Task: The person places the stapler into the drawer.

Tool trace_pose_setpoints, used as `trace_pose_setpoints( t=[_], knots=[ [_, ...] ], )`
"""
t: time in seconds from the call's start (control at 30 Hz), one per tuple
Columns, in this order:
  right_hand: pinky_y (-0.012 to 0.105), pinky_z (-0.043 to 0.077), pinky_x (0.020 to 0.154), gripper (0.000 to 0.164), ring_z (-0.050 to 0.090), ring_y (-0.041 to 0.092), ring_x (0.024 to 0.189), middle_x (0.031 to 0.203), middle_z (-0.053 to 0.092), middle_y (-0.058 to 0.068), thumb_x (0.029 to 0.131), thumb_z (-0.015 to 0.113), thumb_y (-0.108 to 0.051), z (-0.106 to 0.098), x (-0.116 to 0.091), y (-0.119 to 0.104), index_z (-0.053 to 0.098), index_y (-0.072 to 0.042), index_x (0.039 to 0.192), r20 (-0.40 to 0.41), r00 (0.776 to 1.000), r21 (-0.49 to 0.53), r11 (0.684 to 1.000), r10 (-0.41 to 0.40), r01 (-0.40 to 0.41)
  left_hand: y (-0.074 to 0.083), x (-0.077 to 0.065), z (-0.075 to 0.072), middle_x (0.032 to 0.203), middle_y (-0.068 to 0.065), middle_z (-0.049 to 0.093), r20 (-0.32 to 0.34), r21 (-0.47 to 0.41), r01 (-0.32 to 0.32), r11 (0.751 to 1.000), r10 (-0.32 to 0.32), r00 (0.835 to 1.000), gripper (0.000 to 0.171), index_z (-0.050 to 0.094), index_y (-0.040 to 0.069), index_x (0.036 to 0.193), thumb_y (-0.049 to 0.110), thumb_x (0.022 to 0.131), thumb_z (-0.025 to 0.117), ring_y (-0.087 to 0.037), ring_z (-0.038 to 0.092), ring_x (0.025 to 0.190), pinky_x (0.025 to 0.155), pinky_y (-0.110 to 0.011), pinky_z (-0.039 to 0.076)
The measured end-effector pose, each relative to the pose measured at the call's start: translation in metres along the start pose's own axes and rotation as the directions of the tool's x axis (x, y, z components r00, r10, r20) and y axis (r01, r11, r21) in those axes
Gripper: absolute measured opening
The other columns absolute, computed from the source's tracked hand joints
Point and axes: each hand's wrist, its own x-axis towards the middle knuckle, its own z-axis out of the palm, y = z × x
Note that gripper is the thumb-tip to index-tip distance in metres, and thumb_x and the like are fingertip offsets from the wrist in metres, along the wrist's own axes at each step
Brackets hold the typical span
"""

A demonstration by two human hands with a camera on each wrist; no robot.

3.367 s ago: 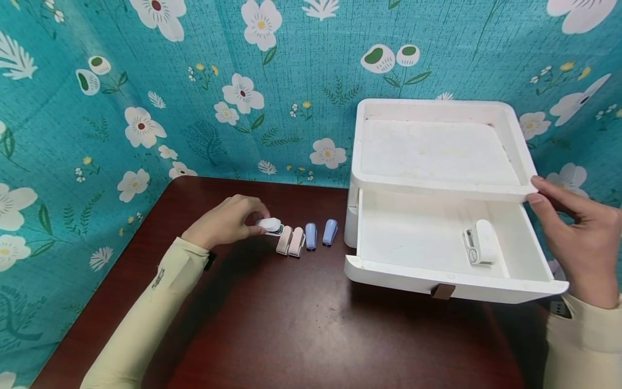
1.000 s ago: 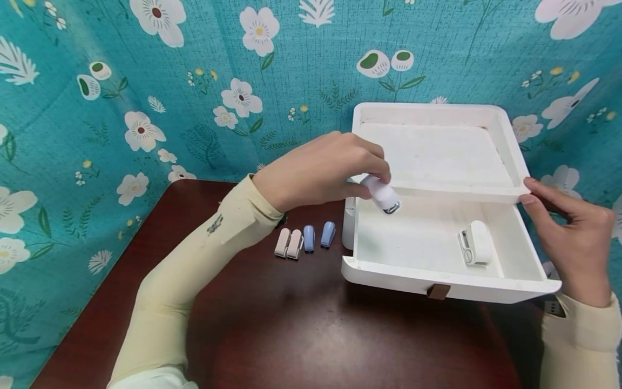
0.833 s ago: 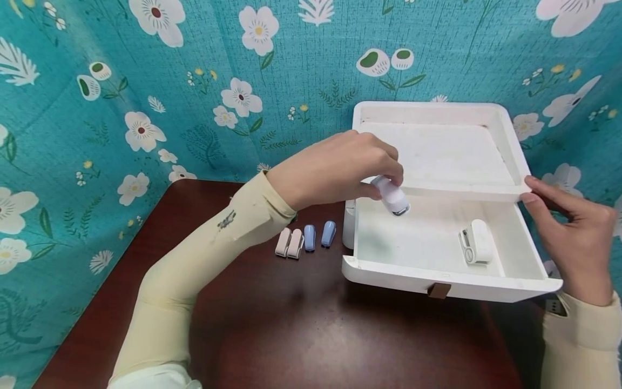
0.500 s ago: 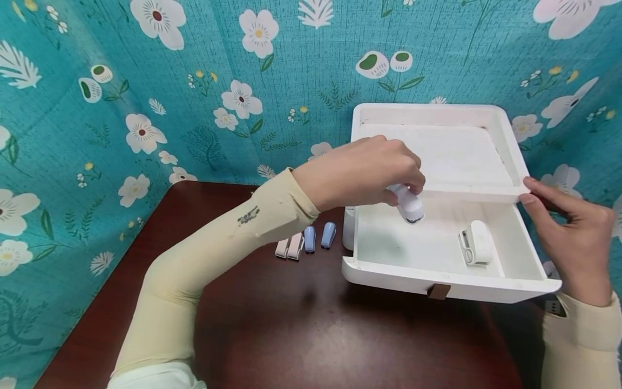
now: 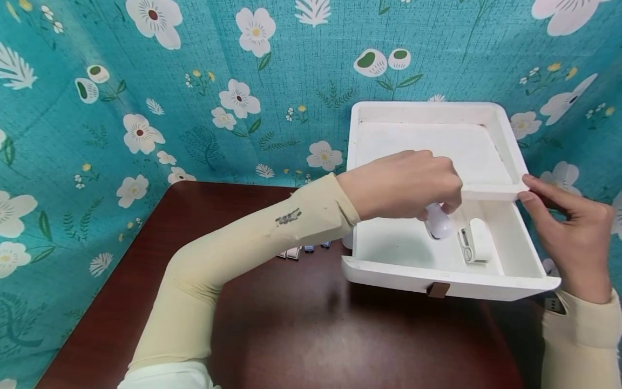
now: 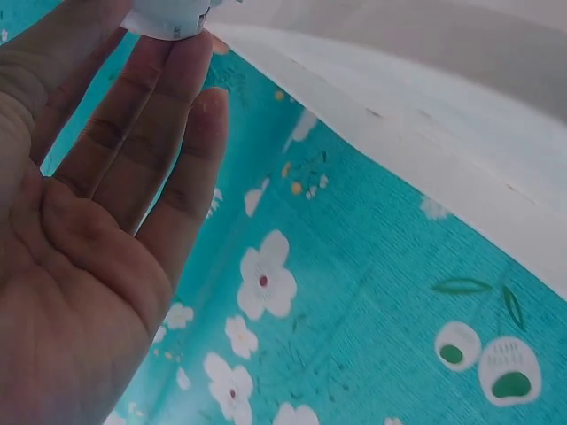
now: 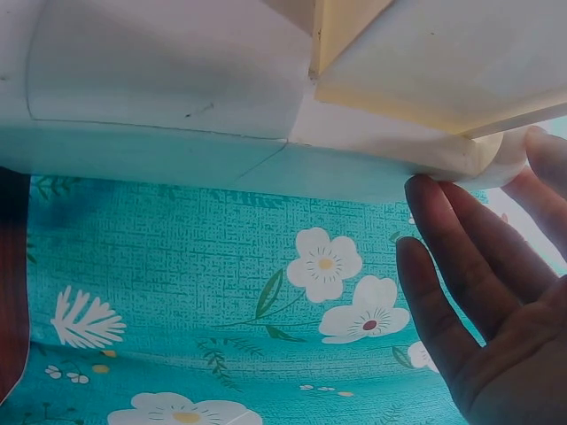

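My left hand [image 5: 408, 183] pinches a small white stapler [image 5: 439, 222] over the pulled-out white drawer [image 5: 452, 276]. In the left wrist view, the stapler [image 6: 168, 16] shows at the fingertips, mostly cut off by the frame's top edge. Another white stapler [image 5: 479, 241] lies inside the drawer, on the right half of its floor. My right hand [image 5: 575, 232] grips the right front corner of the white drawer box [image 5: 491, 192], thumb in front. The right wrist view shows this hand [image 7: 496, 310] against the box's side, with two fingers extended below the corner.
On the dark red table [image 5: 291, 324], left of the box, small pink staplers [image 5: 293, 253] and blue staplers [image 5: 309, 248] sit mostly hidden by my left sleeve. A brown tab [image 5: 438, 290] hangs on the drawer front. A floral teal cloth [image 5: 282, 81] stands behind.
My left hand has picked up the white stapler from the table's left and carried it right, over the drawer, then lower toward the stapler lying there. My right hand has stayed on the box corner.
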Motion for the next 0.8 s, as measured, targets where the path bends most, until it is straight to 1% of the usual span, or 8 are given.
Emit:
trace_pose_setpoints(
  t=[0.1, 0.13, 0.23, 0.33, 0.37, 0.57, 0.67, 0.8],
  knots=[
    [0.000, 0.043, 0.086, 0.035, 0.058, -0.024, 0.100, 0.132, 0.073, -0.010, 0.098, 0.072, -0.016, 0.000, 0.000, 0.000, 0.072, -0.026, 0.131, -0.002, 1.000, 0.002, 1.000, -0.001, 0.001, 0.005, 0.011, 0.001, 0.133, 0.006, 0.071, 0.028, 0.027, -0.018, 0.999, 0.017, 0.999, 0.026, 0.073, 0.027, 0.124, 0.025, 0.098, 0.073, -0.016, 0.062, 0.116, 0.102, -0.029, 0.050],
    [0.000, 0.043, 0.086, 0.035, 0.058, -0.024, 0.100, 0.131, 0.073, -0.013, 0.098, 0.072, -0.016, 0.000, 0.000, 0.000, 0.072, -0.026, 0.131, -0.002, 1.000, 0.004, 1.000, -0.002, 0.002, 0.007, 0.014, 0.002, 0.134, 0.006, 0.070, 0.036, 0.034, -0.025, 0.999, 0.023, 0.999, 0.026, 0.073, 0.027, 0.125, 0.025, 0.099, 0.071, -0.016, 0.062, 0.116, 0.101, -0.029, 0.050],
    [0.000, 0.043, 0.086, 0.034, 0.058, -0.025, 0.100, 0.129, 0.072, -0.018, 0.098, 0.072, -0.015, 0.000, 0.001, 0.000, 0.072, -0.025, 0.131, -0.001, 1.000, 0.010, 1.000, -0.006, 0.006, 0.010, 0.021, 0.006, 0.136, 0.005, 0.069, 0.053, 0.047, -0.035, 0.998, 0.032, 0.998, 0.027, 0.071, 0.027, 0.127, 0.023, 0.101, 0.068, -0.016, 0.060, 0.112, 0.098, -0.028, 0.051],
    [0.000, 0.044, 0.087, 0.034, 0.058, -0.025, 0.102, 0.128, 0.072, -0.022, 0.098, 0.072, -0.016, 0.000, 0.001, 0.000, 0.072, -0.024, 0.131, -0.001, 1.000, 0.007, 1.000, -0.007, 0.007, 0.013, 0.026, 0.010, 0.135, 0.005, 0.069, 0.049, 0.085, -0.046, 0.995, 0.041, 0.998, 0.027, 0.069, 0.026, 0.129, 0.023, 0.102, 0.065, -0.013, 0.056, 0.106, 0.094, -0.026, 0.050],
    [0.001, 0.044, 0.088, 0.034, 0.058, -0.025, 0.103, 0.130, 0.072, -0.018, 0.098, 0.072, -0.016, 0.000, 0.001, 0.000, 0.072, -0.024, 0.132, -0.001, 1.000, 0.004, 1.000, -0.005, 0.005, 0.014, 0.028, 0.011, 0.134, 0.005, 0.068, 0.050, 0.098, -0.046, 0.994, 0.041, 0.998, 0.027, 0.068, 0.026, 0.129, 0.024, 0.103, 0.063, -0.012, 0.054, 0.104, 0.092, -0.025, 0.049],
    [0.003, 0.045, 0.091, 0.035, 0.058, -0.024, 0.104, 0.132, 0.072, -0.012, 0.099, 0.072, -0.018, 0.000, 0.000, 0.000, 0.072, -0.026, 0.132, 0.002, 1.000, -0.009, 1.000, 0.005, -0.005, 0.020, 0.037, 0.016, 0.129, 0.005, 0.067, 0.052, 0.171, -0.056, 0.984, 0.048, 0.997, 0.026, 0.064, 0.025, 0.131, 0.026, 0.108, 0.053, -0.011, 0.049, 0.098, 0.085, -0.023, 0.043],
    [0.002, 0.044, 0.090, 0.034, 0.058, -0.025, 0.103, 0.132, 0.072, -0.013, 0.099, 0.072, -0.018, 0.000, 0.000, 0.000, 0.072, -0.026, 0.132, 0.001, 1.000, -0.010, 1.000, -0.002, 0.002, 0.024, 0.042, 0.018, 0.131, 0.006, 0.066, 0.058, 0.191, -0.061, 0.980, 0.051, 0.997, 0.028, 0.064, 0.026, 0.133, 0.028, 0.108, 0.051, -0.010, 0.050, 0.099, 0.087, -0.022, 0.045],
    [0.002, 0.044, 0.090, 0.034, 0.058, -0.025, 0.104, 0.133, 0.073, -0.008, 0.098, 0.072, -0.018, 0.000, 0.000, -0.001, 0.072, -0.027, 0.132, 0.000, 1.000, -0.015, 1.000, -0.012, 0.012, 0.028, 0.047, 0.022, 0.136, 0.006, 0.066, 0.082, 0.191, -0.062, 0.980, 0.047, 0.996, 0.029, 0.065, 0.027, 0.134, 0.031, 0.108, 0.052, -0.009, 0.053, 0.104, 0.095, -0.020, 0.049]
  ],
)
